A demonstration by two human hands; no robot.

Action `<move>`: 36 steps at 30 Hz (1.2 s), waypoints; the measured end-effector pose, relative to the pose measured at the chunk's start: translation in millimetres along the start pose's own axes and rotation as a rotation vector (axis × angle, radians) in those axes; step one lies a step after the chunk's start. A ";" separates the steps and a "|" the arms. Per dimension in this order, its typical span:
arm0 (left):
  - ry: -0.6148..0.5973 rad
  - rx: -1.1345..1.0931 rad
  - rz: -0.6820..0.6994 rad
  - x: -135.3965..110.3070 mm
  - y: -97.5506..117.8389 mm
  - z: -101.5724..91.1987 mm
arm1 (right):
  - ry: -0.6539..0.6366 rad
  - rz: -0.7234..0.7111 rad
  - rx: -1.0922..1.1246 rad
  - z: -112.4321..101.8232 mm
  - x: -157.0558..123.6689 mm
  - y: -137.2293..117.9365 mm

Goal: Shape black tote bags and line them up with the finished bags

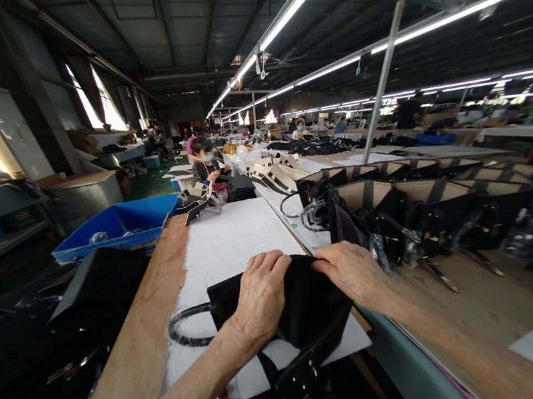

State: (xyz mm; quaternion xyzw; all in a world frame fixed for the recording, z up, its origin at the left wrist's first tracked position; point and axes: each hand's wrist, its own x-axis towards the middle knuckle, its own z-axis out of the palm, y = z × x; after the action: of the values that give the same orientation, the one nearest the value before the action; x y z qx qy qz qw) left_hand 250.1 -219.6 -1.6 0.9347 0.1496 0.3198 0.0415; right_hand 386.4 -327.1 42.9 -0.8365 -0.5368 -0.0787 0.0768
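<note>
A black handbag [314, 306] lies in front of me over white sheeting [232, 238] on the wooden table. My left hand [264, 294] is closed on the bag's upper edge, fingers curled over it. To its right, my right hand [352, 273] pinches the same edge near the bag's far corner. A looped handle [185, 327] in clear plastic wrap sticks out from the bag's left side. Dark straps with small metal fittings [309, 375] hang toward me at the near side. The fingertips of both hands are partly hidden behind the fabric.
Rows of black bags with beige insides [412, 196] stand on the right-hand table. A blue bin [119, 226] is at the left, with more black bags [98, 287] below it. Beyond the table end, a person [208, 165] sits beside cut beige and black pieces [277, 171].
</note>
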 end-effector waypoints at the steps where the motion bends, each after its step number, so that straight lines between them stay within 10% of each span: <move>1: -0.001 -0.013 0.002 3.1 1.9 2.7 | -0.002 0.006 -0.007 2.0 -0.1 -0.1; 25: 0.114 -0.131 0.063 25.4 15.7 24.6 | -0.006 0.041 -0.023 7.6 0.6 2.5; 36: -0.019 -0.095 0.085 30.1 9.4 20.8 | -0.016 0.040 0.000 5.5 -0.6 1.5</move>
State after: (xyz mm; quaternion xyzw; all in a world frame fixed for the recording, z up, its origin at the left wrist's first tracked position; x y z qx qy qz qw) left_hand 287.8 -219.0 1.2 0.9401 0.0942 0.3193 0.0734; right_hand 387.8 -327.2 37.4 -0.8477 -0.5206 -0.0703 0.0743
